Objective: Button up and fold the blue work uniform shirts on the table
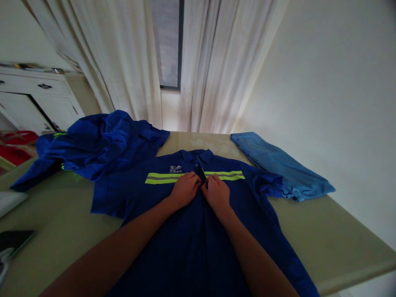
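Shirt [199, 231] lies directly beneath left hand [185, 189] and right hand [217, 196], both pinching its front.

Long pale curtains [117, 62] hang at the top centre of the frame, parted around a narrow window [168, 45] with a dark frame. A plain light wall [334, 82] fills the upper right. At the left stands a white cabinet [58, 108] with dark handles [45, 86]. A pale table [315, 235] spans the lower part, dimly lit.
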`<move>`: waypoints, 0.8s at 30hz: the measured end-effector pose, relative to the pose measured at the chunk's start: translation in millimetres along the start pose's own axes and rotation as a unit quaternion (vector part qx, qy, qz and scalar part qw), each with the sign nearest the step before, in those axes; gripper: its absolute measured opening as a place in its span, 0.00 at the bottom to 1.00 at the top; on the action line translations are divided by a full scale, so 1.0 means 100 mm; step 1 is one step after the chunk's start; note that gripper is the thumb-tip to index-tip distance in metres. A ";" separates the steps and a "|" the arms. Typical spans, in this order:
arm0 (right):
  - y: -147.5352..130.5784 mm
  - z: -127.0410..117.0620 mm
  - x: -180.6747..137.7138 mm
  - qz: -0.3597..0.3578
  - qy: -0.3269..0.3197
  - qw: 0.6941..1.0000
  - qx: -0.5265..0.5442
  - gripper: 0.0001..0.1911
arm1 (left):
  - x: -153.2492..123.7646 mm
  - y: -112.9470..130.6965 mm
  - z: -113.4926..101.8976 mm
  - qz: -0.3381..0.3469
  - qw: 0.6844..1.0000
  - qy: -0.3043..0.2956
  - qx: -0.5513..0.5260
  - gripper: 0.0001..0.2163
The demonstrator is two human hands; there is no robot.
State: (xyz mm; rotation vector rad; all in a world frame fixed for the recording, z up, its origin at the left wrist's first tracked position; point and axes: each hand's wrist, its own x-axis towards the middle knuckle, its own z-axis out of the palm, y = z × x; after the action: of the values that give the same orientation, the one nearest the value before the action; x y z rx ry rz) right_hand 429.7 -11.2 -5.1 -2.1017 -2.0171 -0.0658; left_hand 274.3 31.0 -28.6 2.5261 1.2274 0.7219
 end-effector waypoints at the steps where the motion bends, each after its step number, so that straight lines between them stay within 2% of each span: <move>1: -0.01 0.00 0.01 -0.003 0.002 1.000 -0.009 0.08 | 0.00 0.01 0.00 0.000 1.000 -0.001 0.003 0.06; 6: 0.00 0.01 0.03 -0.042 0.000 0.999 -0.011 0.07 | -0.01 0.00 0.01 0.002 1.000 0.010 -0.002 0.06; 11: 0.06 0.06 0.00 -0.019 0.012 0.999 0.050 0.06 | 0.01 -0.05 0.03 0.016 0.998 0.023 -0.053 0.07; 15: 0.10 0.07 -0.02 -0.031 0.040 0.995 0.082 0.05 | 0.01 -0.08 0.03 0.002 0.996 0.031 -0.079 0.06; 24: 0.02 0.00 0.00 -0.056 0.040 0.998 -0.013 0.06 | 0.01 -0.06 0.01 0.031 0.997 0.022 -0.071 0.06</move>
State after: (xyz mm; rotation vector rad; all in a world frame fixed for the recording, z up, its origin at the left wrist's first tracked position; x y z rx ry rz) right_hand 431.3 -11.6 -5.4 -1.9679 -2.0952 -0.1918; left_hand 271.3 35.0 -31.5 2.4530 1.0750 0.8524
